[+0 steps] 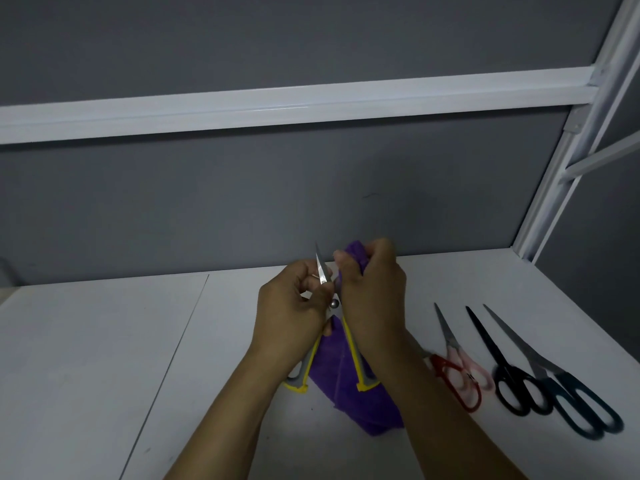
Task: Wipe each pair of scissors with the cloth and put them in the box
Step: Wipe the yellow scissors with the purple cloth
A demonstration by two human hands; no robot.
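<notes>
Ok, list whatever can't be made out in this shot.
Head view only:
- the box: outside the frame.
- second blade of the yellow-handled scissors: hidden behind the right hand and purple cloth.
- blades of the red scissors: mostly covered by the right forearm.
- black scissors: blurred, fine detail unreadable.

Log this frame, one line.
wiping | left hand: yellow scissors | right hand: cloth on blade | other scissors: on table | box: unseen

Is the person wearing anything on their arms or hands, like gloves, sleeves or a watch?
No. The left hand and right hand are bare, without gloves. The left forearm and right forearm are bare to the picture's edge: no sleeve, watch or bracelet shows. A ring is too small to tell.
</notes>
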